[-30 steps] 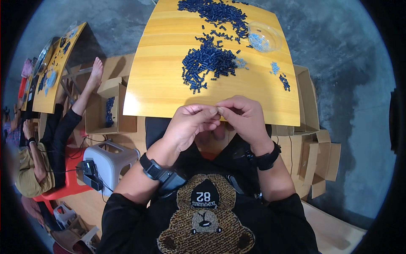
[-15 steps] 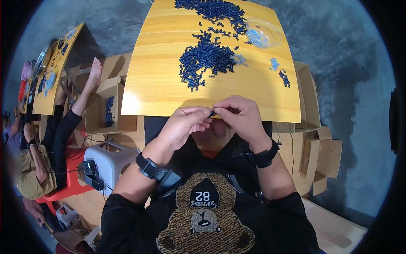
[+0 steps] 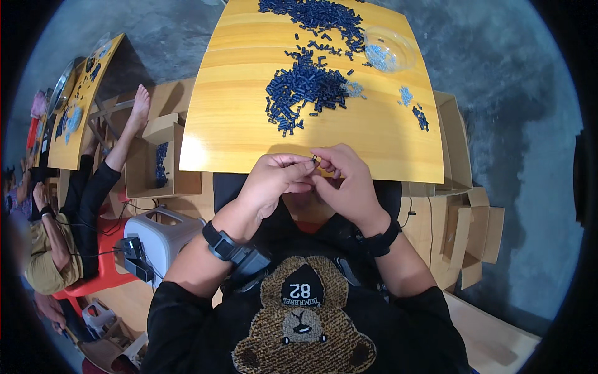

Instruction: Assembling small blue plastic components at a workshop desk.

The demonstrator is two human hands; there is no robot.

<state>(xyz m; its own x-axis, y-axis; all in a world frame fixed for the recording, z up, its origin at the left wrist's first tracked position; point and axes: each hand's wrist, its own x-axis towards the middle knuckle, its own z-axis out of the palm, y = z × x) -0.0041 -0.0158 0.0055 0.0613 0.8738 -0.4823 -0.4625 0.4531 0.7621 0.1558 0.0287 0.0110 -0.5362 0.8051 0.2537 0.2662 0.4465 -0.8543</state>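
Just past the table's near edge, my left hand (image 3: 271,183) pinches a small black cylindrical piece (image 3: 316,159) between thumb and forefinger. My right hand (image 3: 350,187) is curled against it from the other side, its forefinger tip at the piece and its thumb lower down. Whether the right fingers hold some tiny part of their own is hidden. Beyond both hands lies a loose heap of the same small black pieces (image 3: 293,93), with small clear-grey parts (image 3: 354,89) at its right edge.
On the yellow wooden table (image 3: 218,124) lie a farther black heap (image 3: 324,15), a clear round bowl (image 3: 398,47) of pale parts, a small pale pile (image 3: 405,95) and a small black pile (image 3: 420,117). Cardboard boxes (image 3: 473,224) and a grey stool (image 3: 163,234) flank me; another person (image 3: 56,249) sits left.
My right thumb has dropped away from its forefinger, and the right hand has tilted inward. The black piece has turned more upright in my left fingertips.
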